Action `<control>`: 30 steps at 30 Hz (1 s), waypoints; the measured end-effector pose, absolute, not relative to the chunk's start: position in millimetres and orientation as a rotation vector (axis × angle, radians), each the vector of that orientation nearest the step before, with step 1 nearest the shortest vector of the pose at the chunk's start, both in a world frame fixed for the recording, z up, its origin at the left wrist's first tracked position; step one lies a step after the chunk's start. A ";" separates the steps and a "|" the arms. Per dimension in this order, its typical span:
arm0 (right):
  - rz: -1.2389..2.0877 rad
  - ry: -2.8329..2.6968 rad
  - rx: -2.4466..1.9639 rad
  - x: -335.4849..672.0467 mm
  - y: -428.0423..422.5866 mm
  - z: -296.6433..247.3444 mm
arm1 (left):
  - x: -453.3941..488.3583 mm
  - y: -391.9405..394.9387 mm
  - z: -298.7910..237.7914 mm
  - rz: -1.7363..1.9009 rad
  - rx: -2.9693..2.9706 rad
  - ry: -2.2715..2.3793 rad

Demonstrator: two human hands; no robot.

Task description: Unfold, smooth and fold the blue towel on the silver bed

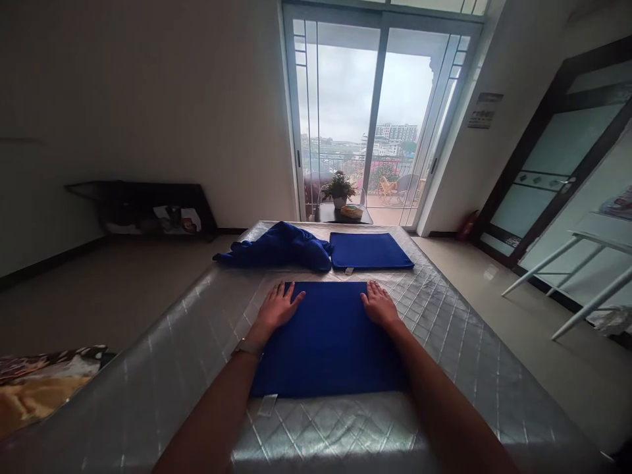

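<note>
A flat blue cloth cover (pixel 330 342) lies squared on the quilted mattress in front of me, a small white tag showing at its near left edge. Its far left corner is under my left hand (pixel 280 304), which rests with fingers stretched out. On the far right corner lies my right hand (pixel 380 304), also flat with the fingers extended. Beyond them, a second blue cover (pixel 370 251) is laid flat in a rectangle with a white tag at its front. Beside it to the left sits a crumpled heap of blue cloth (pixel 281 247).
The silver quilted mattress (pixel 187 349) fills the middle. A small table with a potted plant (pixel 339 189) stands past its far end, before a sliding glass door (pixel 380 99). Patterned fabric (pixel 44 388) is at the lower left. A white-legged stand (pixel 573 263) is at right.
</note>
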State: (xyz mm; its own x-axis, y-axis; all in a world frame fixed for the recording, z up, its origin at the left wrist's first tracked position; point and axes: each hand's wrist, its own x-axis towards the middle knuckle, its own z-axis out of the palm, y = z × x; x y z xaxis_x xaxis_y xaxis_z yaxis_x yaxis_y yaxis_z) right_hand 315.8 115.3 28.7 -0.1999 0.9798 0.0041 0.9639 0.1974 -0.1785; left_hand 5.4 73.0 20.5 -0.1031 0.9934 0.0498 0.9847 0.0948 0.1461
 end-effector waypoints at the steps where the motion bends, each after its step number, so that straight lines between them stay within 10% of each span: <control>1: 0.207 -2.346 -1.910 316.5 115.9 28.2 | 5.2 73.1 20.6 0.223 2.068 2.282; 30: 0.217 -2.359 -1.857 309.4 115.0 32.7 | 5.1 77.7 16.9 0.191 2.033 2.304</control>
State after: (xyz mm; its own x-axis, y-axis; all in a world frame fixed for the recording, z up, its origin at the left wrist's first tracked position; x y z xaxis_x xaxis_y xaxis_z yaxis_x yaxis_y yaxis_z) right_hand 309.4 115.0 32.7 -0.2333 0.9723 0.0137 0.9534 0.2315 -0.1934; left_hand 5.1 77.7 16.9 -0.1268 0.9913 0.0345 0.9835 0.1211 0.1343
